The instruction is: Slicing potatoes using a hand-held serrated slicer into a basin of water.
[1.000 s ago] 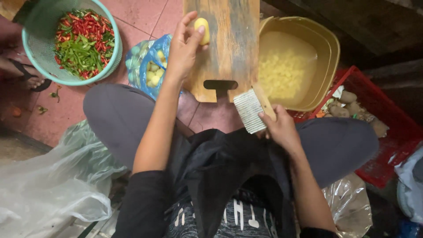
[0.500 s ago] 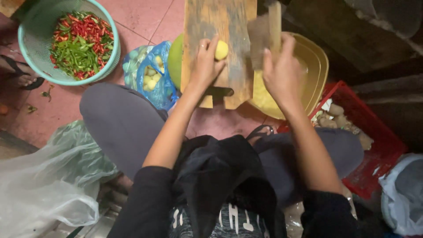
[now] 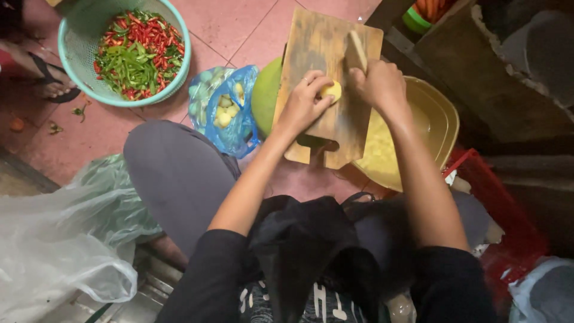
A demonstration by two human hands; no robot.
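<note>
- Head view: the left hand [image 3: 304, 106] pinches a small yellow peeled potato [image 3: 330, 91] with thumb and fingertips and presses it down on the wooden cutting board [image 3: 323, 54].
- The right hand [image 3: 379, 87] is closed in a fist around the wooden handle of the knife [image 3: 357, 51]. A second ago this hand was low, near the lap, with the ridged blade off the board; now it is up beside the potato, close to the board's right edge.
- Half a second ago the right hand was raised over the board. Now it is down, just beside the left hand's fingertips, so I think a cut is on its way.
- The potato sits in about the same spot, near the middle of the board.
- The blade is hidden behind the hand, so I cannot tell if it touches the potato.
- The board is flat, worn and scratched, with a cut-out grip at its near edge.
- Under its right edge is a smooth yellow plastic basin [image 3: 439, 116] with pale cut pieces in it.
- A round green bowl [image 3: 264, 101] peeks out at the left edge.
- Beside that, a crinkly blue plastic bag [image 3: 236, 128] holds small round peeled pieces.
- Far left, a teal mesh basket [image 3: 81, 78] holds thin red and green chillies.
</note>
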